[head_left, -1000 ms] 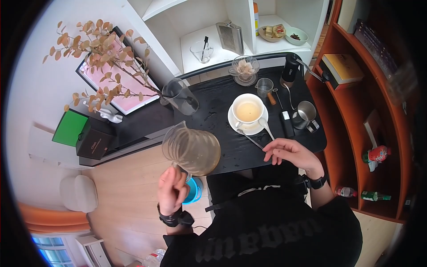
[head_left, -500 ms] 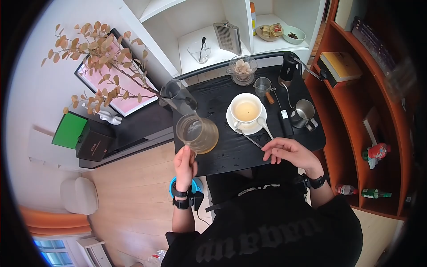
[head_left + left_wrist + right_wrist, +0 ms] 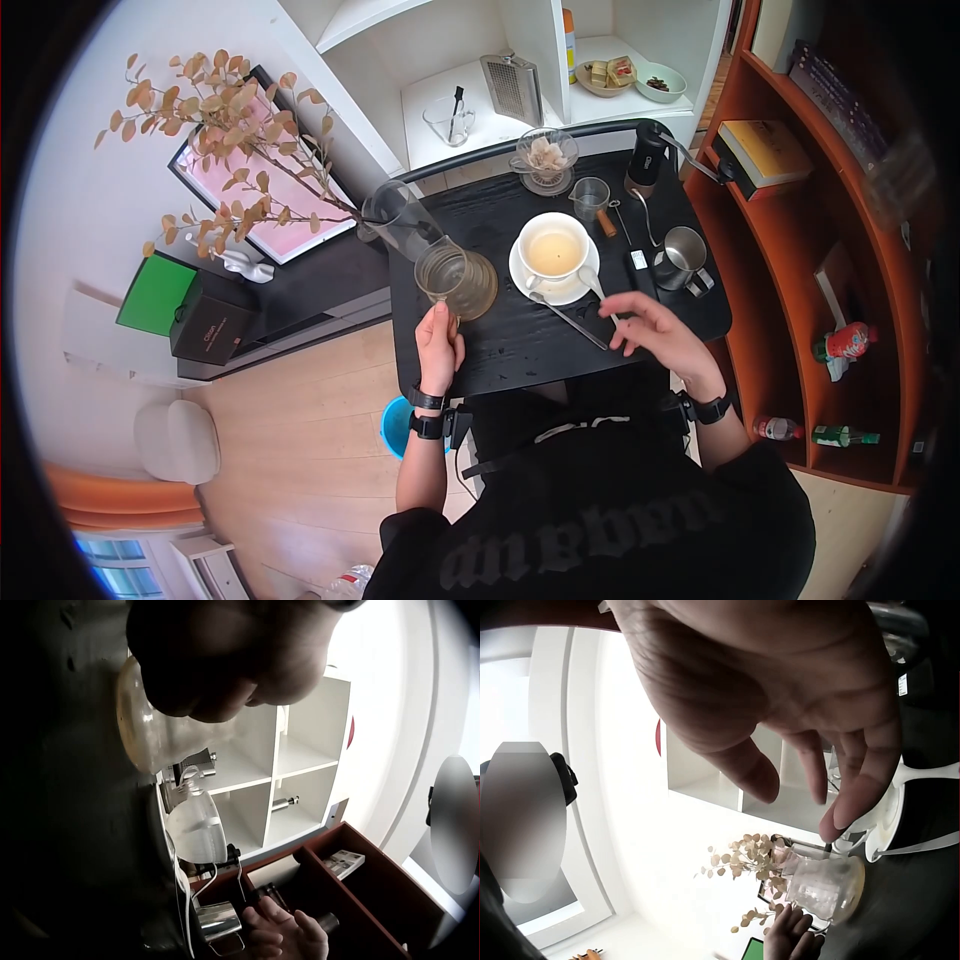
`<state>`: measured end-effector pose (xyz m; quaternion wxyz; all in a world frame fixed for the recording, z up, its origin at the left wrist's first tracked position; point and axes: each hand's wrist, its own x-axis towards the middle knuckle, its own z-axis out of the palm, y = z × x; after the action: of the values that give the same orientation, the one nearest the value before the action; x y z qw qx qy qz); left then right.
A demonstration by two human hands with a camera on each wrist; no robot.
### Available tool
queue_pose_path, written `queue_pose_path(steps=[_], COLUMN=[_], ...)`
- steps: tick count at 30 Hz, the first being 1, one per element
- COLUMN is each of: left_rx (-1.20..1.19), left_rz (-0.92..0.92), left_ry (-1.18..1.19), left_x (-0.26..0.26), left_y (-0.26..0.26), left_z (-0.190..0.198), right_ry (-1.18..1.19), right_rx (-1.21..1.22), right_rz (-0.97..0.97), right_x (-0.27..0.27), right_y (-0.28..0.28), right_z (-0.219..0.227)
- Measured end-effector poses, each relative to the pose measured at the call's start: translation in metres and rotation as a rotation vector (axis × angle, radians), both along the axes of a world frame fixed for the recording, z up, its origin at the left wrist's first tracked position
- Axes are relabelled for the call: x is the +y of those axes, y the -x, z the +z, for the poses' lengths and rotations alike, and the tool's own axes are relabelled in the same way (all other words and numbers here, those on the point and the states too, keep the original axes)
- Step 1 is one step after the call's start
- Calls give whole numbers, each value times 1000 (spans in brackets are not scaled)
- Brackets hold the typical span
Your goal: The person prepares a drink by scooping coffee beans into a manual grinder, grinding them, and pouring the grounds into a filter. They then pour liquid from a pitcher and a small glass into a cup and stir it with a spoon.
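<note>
My left hand (image 3: 437, 345) grips the handle of a ribbed glass carafe (image 3: 474, 290), which has a little pale liquid at its base. The carafe is upright at the left part of the black table (image 3: 500, 365), just in front of a glass vase (image 3: 400, 215). A white cup (image 3: 535, 270) of pale yellow liquid sits on a white saucer (image 3: 518, 282). On the saucer lean a white spoon (image 3: 592, 283) and a metal spoon (image 3: 572, 322). My right hand (image 3: 665, 340) hovers by the white spoon's handle with loosely bent fingers, holding nothing.
Behind the cup stand a glass dripper (image 3: 546, 172) with a paper filter and a small glass pitcher (image 3: 589, 198). To the right are a hand grinder (image 3: 648, 160), a steel pitcher (image 3: 683, 255) and a small black device (image 3: 642, 280). A blue bucket (image 3: 397, 428) is on the floor.
My left hand has brought the carafe up and right, from the table's front left edge to over the tabletop, turning it upright. The right hand has lifted slightly off the metal spoon's end.
</note>
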<state>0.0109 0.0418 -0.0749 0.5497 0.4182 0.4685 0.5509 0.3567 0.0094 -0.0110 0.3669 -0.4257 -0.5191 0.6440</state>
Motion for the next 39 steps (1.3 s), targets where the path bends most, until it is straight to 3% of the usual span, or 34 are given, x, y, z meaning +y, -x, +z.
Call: queue_pose_path(steps=[5,9,12,18,20,24,33,39], left_rx=[88,366,355,242,246,253,221,327], left_rz=[-119,40,147,89,70,83,22,110], left_ry=[82,60,-34,0,-1,15,51,-63], left_x=[-7,-28,-60,-104,-109,-108,-95,-65], left_y=[6,19,26,35,37,39,35,19], left_z=[22,26,40,59,61,57,46,21], right_ry=[156,148,204,324,371,408,388,364], right_rx=[122,132,205,287,336,274,305,74], right_rz=[-241,-392,-425,-412,-340,-388,-404,-314], right_x=[29,63,83,132,145,158,142,111], right_y=[-4,-6,-3,-5,-7,-9,-1,-3], right_z=[-18,-32,-34,-61,-62,-82,-83,-51])
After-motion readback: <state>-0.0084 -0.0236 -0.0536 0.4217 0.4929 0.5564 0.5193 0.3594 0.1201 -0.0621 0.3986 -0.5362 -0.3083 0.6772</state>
